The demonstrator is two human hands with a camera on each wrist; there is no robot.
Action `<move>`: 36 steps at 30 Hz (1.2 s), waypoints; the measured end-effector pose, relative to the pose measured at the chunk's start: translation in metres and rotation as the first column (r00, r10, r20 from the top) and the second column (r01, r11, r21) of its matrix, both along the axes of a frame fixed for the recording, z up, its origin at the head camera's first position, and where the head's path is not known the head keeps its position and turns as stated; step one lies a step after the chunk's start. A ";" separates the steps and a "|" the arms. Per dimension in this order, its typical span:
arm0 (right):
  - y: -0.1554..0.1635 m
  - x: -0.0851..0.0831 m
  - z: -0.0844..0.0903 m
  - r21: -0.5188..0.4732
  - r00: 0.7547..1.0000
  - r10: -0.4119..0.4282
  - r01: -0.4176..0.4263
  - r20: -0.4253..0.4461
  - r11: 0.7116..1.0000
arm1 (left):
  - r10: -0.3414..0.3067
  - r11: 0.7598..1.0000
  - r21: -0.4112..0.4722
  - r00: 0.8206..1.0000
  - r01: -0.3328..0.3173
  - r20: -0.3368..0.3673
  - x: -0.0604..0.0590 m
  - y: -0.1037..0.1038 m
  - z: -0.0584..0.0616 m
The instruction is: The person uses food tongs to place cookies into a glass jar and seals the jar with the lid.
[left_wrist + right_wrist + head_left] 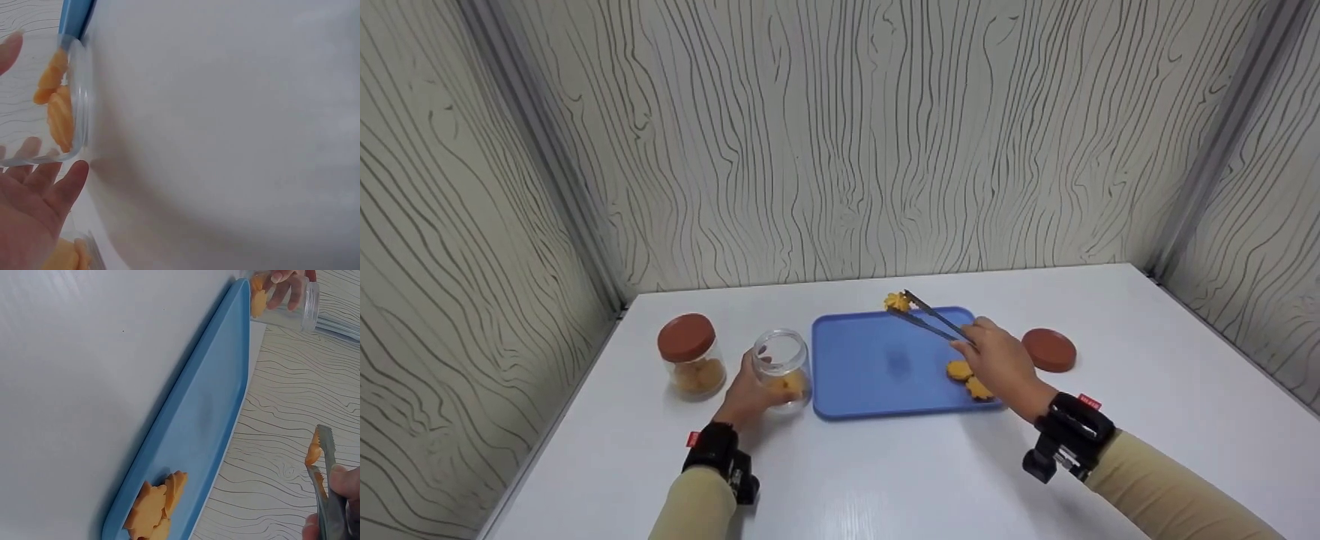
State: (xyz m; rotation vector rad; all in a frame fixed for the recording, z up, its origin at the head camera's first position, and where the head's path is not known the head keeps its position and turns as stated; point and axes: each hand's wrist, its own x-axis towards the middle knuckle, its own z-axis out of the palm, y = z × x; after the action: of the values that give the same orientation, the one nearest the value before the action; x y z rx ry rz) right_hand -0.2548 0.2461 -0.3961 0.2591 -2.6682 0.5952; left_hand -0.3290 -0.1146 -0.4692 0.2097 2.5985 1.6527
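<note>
My left hand (744, 394) grips a clear, lidless jar (780, 351) at the tray's left edge. Through its wall a few yellow cookies (61, 121) show at the bottom. With my right hand (1001, 364) I hold metal tongs (937, 321), and a flower-shaped yellow cookie (895, 301) is pinched between their toothed tips. The tongs and cookie are raised over the far part of the blue tray (862, 360). Several similar cookies (147, 509) lie together at the tray's near right corner, below my right hand.
Left of my left hand stands a second jar (697, 379), with cookies inside and a reddish-brown lid (687, 337) on it. Another lid (1048, 349) of that colour lies to the tray's right. Patterned panels (840, 150) enclose the white table (855, 472) behind and at both sides.
</note>
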 end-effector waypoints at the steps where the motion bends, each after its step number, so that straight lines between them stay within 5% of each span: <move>1: 0.000 0.000 0.000 -0.003 1.000 0.002 -0.002 0.002 1.000 | 0.002 1.000 -0.003 1.000 -0.002 0.001 0.000 0.000 0.000; 25: -0.027 0.003 0.001 -0.054 0.995 0.085 -0.088 -0.043 0.995 | 0.010 1.000 -0.011 1.000 -0.010 0.023 0.002 -0.001 0.001; 36: -0.055 0.002 -0.002 -0.156 0.986 0.159 -0.165 -0.052 0.974 | 0.026 1.000 -0.013 0.999 -0.025 0.044 0.002 -0.001 0.003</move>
State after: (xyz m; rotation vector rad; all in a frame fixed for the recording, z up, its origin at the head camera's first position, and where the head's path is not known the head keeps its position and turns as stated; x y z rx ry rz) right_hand -0.2528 0.1915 -0.3977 0.4403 -2.5607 0.8411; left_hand -0.3274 -0.1154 -0.4666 0.1383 2.5889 1.6290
